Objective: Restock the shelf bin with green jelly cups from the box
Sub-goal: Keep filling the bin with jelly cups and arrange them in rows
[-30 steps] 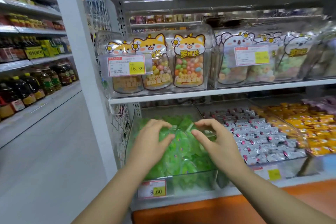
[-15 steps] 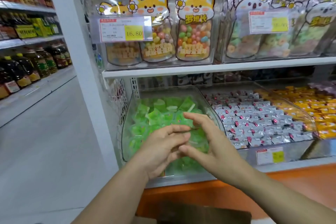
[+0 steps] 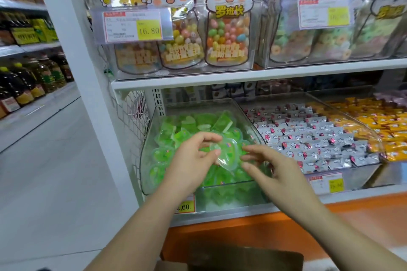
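Change: second ago, left hand and right hand lay spread over green pile in shelf bin. Half second ago, drawn back, fingertips meeting. Now parted, with single jelly cup between them. Reads as settling stray cup, not fresh load.

Left hand: thumb and fingers pinch cup rim, above bin's front edge.
Right hand: fingers loose, spread, tips just beside cup. Contact possible, blur hides it.

Bin heaped high. Box low in view, untouched.

Two hands showed, left hand and right hand; one cup sat between their fingers (heap beneath uncountable).
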